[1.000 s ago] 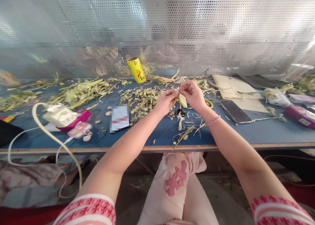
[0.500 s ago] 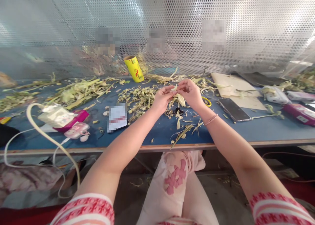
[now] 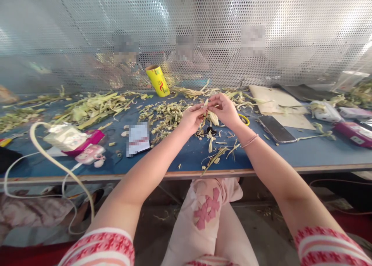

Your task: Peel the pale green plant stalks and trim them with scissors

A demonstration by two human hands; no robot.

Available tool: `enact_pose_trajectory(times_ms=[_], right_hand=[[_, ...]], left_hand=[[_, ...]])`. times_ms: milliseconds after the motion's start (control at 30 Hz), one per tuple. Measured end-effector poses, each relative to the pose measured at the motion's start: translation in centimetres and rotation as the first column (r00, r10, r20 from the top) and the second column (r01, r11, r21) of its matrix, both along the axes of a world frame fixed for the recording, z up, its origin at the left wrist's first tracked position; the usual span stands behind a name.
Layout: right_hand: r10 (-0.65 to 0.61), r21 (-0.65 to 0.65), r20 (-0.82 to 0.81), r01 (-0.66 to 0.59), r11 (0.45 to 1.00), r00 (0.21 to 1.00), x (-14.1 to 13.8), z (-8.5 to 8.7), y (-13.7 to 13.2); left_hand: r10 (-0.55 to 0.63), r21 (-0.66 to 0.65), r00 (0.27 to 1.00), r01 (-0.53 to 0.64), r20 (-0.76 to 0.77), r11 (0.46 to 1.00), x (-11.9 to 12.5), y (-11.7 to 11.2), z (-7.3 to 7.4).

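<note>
So, left hand (image 3: 191, 118): thumb and fingers in a narrow pinch on the pale piece (image 3: 206, 102) (fingertips cover part of it).
Right hand (image 3: 226, 110): narrow pinch too, its fingertips meeting the left's on the same piece; which finger bears the load, can't tell.
Piece location: between both sets of fingertips, above the blue table (image 3: 188, 153), one end poking up. Too small to read in detail.
Pinch force: it looks thin and papery, so I'd go light; a hard squeeze would probably crush or tear it.
Hand split: one side steadies, the other does the fine work. Keeping both pinches close should stop the piece flexing between them.
Husk-like strip (image 3: 213, 118): just below the right fingers. Lying or hanging, can't tell; worth checking before any tug.
Plant pile (image 3: 165, 116): beside and behind the left hand, similar colour. I'd keep the piece raised so it doesn't get lost in there.
Yellow ring (image 3: 244, 120): just beside the right wrist, easy to snag on a wide swing. Small finger moves beat arm moves here.
Black item (image 3: 211, 132): on the near side of the hands; best kept free of scraps.
</note>
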State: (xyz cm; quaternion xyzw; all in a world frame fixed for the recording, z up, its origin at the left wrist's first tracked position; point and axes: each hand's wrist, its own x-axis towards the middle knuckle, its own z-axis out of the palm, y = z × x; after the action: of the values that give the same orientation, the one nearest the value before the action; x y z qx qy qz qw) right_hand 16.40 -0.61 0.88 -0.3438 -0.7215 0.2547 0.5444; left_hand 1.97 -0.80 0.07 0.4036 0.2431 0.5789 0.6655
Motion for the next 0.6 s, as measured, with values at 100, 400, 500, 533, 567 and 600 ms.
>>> enact_pose_trajectory(times_ms=[100, 400, 500, 533, 567, 600], right_hand=[[0.003, 0.012, -0.009, -0.003, 1.000, 1.000, -0.12, -0.01, -0.16], [0.012, 0.077, -0.070, -0.006, 0.997, 0.997, -0.51, -0.19, -0.53], [0.004, 0.089, -0.036, -0.001, 0.996, 0.999, -0.39, -0.15, -0.53], [-0.001, 0.093, -0.019, 0.003, 0.996, 1.000, -0.35, -0.12, -0.55], [-0.008, 0.098, -0.004, 0.009, 0.995, 1.000, -0.31, -0.07, -0.60], [-0.016, 0.107, 0.011, 0.015, 0.994, 1.000, -0.29, -0.03, -0.66]], left_hand=[[-0.002, -0.039, 1.000, 0.002, -0.003, 0.999, 0.04, -0.11, 0.20], [-0.009, -0.033, 1.000, 0.008, -0.022, 0.999, -0.17, -0.03, 0.33], [0.001, -0.015, 0.999, -0.001, -0.036, 1.000, -0.20, -0.03, 0.30], [0.001, -0.008, 0.999, -0.002, -0.040, 1.000, -0.21, -0.01, 0.28], [0.001, -0.002, 0.999, -0.001, -0.044, 1.000, -0.22, 0.01, 0.26], [0.000, 0.003, 0.999, 0.000, -0.048, 1.000, -0.23, 0.03, 0.23]])
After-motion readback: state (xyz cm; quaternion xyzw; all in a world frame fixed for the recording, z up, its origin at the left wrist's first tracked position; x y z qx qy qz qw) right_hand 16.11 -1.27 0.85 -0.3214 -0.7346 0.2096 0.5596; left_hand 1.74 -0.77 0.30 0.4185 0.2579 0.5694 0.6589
